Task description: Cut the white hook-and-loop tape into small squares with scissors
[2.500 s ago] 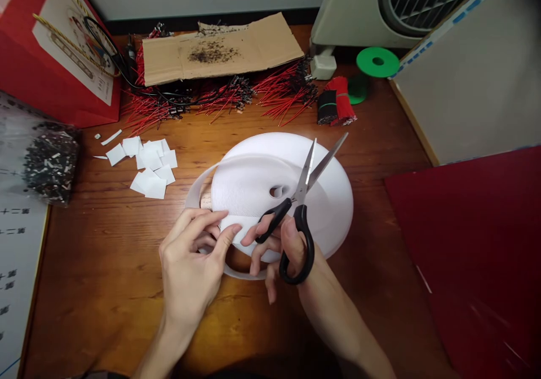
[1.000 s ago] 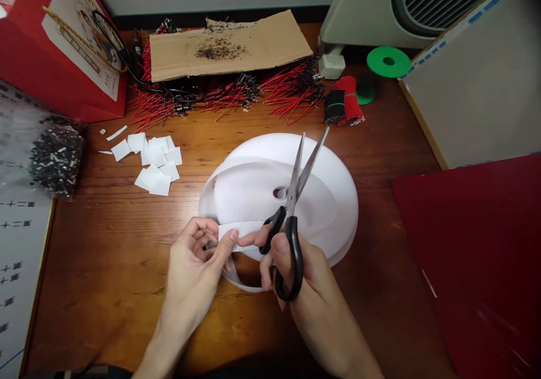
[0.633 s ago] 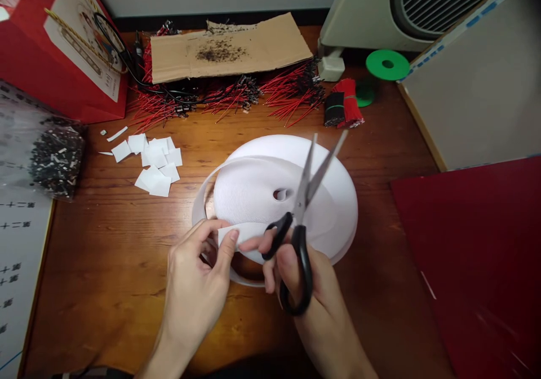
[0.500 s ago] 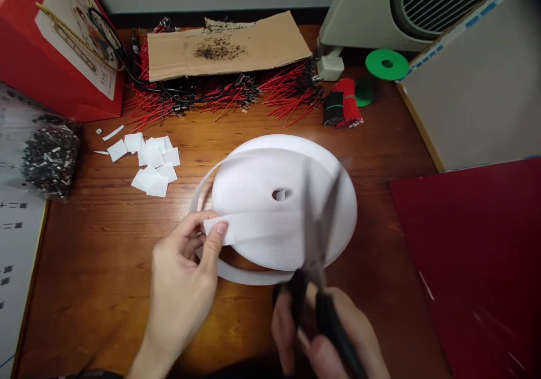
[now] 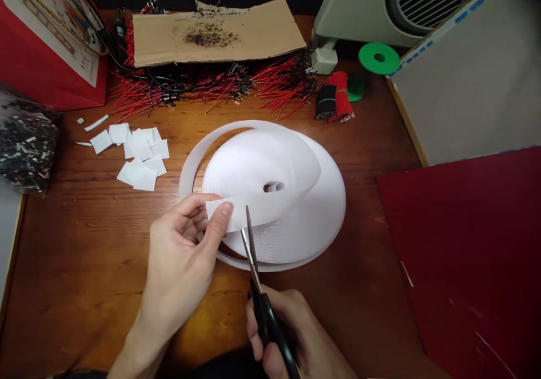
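Observation:
My left hand pinches the free end of a white strip of tape between thumb and fingers. The strip loops out from a large white roll that lies flat on the wooden table. In my right hand is a pair of black-handled scissors, its blades slightly apart. One blade lies over the strip just right of my left thumb, and the other tip shows near the strip's lower edge. Several cut white squares lie in a loose pile at the left.
A cardboard piece rests over bundles of red wires at the back. Black and red wire bundles and a green spool stand right of them. A bag of small parts and a red paper bag are left.
The scissors have moved left and partly closed, coming to the strip beside my left thumb. The strip now bows in a wider loop over the roll. My left hand keeps its pinch.

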A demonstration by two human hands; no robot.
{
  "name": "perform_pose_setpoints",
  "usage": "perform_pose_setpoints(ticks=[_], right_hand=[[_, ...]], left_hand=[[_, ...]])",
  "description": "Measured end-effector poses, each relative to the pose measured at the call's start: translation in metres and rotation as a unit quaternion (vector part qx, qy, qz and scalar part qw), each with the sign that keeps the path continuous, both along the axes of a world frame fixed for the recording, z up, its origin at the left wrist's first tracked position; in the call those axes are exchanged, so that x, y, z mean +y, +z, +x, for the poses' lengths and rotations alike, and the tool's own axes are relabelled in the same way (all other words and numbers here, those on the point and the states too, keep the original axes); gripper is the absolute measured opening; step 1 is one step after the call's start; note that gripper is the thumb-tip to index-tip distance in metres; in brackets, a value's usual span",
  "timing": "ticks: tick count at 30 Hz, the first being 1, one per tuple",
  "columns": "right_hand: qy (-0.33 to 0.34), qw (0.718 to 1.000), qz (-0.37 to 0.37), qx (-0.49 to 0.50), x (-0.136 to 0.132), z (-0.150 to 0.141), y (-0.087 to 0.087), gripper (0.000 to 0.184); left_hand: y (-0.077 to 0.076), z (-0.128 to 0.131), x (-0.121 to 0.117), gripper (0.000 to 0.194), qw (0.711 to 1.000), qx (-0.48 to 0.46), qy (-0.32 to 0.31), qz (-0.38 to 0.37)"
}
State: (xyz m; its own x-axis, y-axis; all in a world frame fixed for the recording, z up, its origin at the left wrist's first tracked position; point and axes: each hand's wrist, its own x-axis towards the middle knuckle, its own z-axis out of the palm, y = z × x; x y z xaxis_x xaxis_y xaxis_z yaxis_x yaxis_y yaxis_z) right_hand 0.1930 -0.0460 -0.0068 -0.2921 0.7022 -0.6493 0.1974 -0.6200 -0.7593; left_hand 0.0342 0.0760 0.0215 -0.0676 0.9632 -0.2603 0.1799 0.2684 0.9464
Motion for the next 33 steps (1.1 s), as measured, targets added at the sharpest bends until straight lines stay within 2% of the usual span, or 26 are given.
perform_pose_setpoints(ticks=[5, 10, 16, 21, 26, 33], right_hand=[[-0.015, 0.998, 0.062, 0.02, 0.016, -0.003, -0.005, 0.08], [-0.043, 0.995, 0.084, 0.028, 0.02, -0.007, -0.008, 0.075], [-0.057, 0.996, 0.06, 0.032, 0.022, -0.009, -0.002, 0.073], [-0.042, 0.996, 0.076, 0.033, 0.021, -0.008, -0.005, 0.074], [-0.034, 0.995, 0.087, 0.039, 0.022, -0.008, -0.008, 0.063], [-0.02, 0.996, 0.081, 0.031, 0.027, -0.009, -0.002, 0.048]], left_hand=[[0.004, 0.004, 0.0, 0.009, 1.0, -0.002, -0.008, -0.007], [0.003, 0.005, 0.001, 0.008, 1.0, -0.009, -0.008, -0.008], [0.0, 0.005, 0.001, 0.011, 1.0, -0.005, -0.001, 0.008], [0.0, 0.009, 0.0, 0.009, 1.0, 0.001, 0.008, 0.014], [0.001, 0.008, 0.0, 0.008, 1.0, 0.002, -0.001, 0.019], [0.003, 0.008, 0.0, 0.011, 1.0, 0.002, -0.013, 0.019]])
